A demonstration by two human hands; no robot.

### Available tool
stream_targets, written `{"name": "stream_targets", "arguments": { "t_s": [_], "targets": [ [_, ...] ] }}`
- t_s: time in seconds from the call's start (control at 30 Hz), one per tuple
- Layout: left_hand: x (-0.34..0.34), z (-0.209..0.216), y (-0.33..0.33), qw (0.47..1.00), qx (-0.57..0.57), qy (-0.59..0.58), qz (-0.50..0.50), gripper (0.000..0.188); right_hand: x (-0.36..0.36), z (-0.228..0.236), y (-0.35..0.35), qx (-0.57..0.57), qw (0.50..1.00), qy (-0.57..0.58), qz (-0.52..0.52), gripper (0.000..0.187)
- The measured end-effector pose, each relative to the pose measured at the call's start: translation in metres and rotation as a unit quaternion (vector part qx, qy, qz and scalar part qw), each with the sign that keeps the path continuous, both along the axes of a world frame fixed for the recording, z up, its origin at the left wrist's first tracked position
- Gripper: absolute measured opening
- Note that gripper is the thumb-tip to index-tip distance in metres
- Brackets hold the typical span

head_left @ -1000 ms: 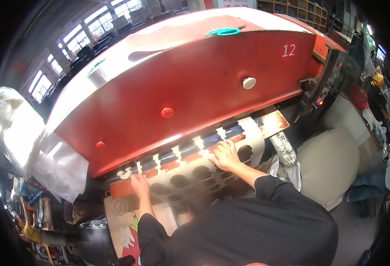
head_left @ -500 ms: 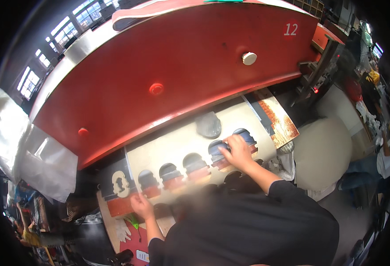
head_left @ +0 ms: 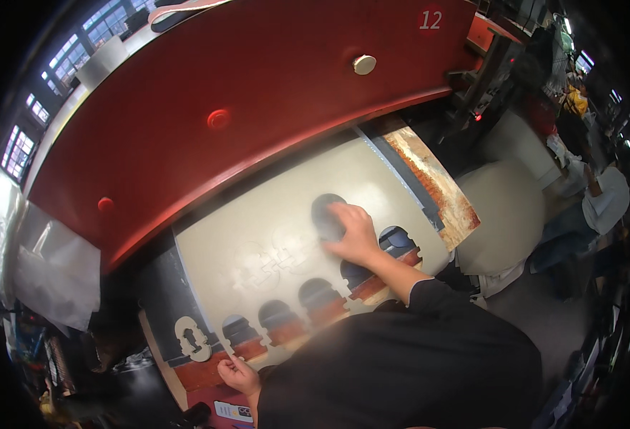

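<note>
A large pale sheet (head_left: 257, 214) lies on the work board, with a row of rounded cut-outs along its near edge. On the sheet sits a dark grey rounded piece (head_left: 325, 217), its kind not clear. My right hand (head_left: 358, 236) is closed over the right side of this piece, thumb toward me and fingers on the far side. My left hand (head_left: 239, 375) is at the sheet's near left corner, its fingers pinched at the edge. A pale ring-shaped cut piece (head_left: 192, 339) lies on a dark strip, left of the sheet.
A wide red machine beam (head_left: 272, 93) spans the far side, with round knobs on its face. At the board's right end is a worn, rust-coloured panel (head_left: 436, 186). A phone (head_left: 233, 410) lies at the near left. Clear plastic sheeting (head_left: 57, 264) hangs at left.
My right hand has moved from the cut-outs at the near edge, up and left onto the dark rounded piece. My left hand stays by the near left corner. The whole view has shifted.
</note>
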State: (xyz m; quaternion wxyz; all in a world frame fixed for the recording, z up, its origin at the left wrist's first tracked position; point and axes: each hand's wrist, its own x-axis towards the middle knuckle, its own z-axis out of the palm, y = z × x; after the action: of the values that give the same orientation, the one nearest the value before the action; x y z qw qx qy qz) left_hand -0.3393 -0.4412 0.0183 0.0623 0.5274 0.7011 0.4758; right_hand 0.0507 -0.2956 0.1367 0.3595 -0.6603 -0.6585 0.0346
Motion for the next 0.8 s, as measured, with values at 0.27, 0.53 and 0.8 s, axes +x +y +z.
{"name": "stream_targets", "arguments": {
  "t_s": [0.27,0.53,0.8],
  "targets": [
    [-0.003,0.005,-0.001,0.998,0.019,0.059,-0.01,0.016,0.065,0.015,-0.014,0.041,0.996,-0.023,-0.074,0.067],
    [-0.007,0.007,0.005,0.999,0.006,0.047,-0.013,0.017,0.078,0.001,-0.009,0.042,0.995,-0.058,-0.067,0.069],
    [-0.004,0.007,0.003,1.0,0.01,0.009,-0.019,0.018,0.079,-0.002,-0.003,0.018,0.995,-0.066,-0.069,0.07]
  ]
}}
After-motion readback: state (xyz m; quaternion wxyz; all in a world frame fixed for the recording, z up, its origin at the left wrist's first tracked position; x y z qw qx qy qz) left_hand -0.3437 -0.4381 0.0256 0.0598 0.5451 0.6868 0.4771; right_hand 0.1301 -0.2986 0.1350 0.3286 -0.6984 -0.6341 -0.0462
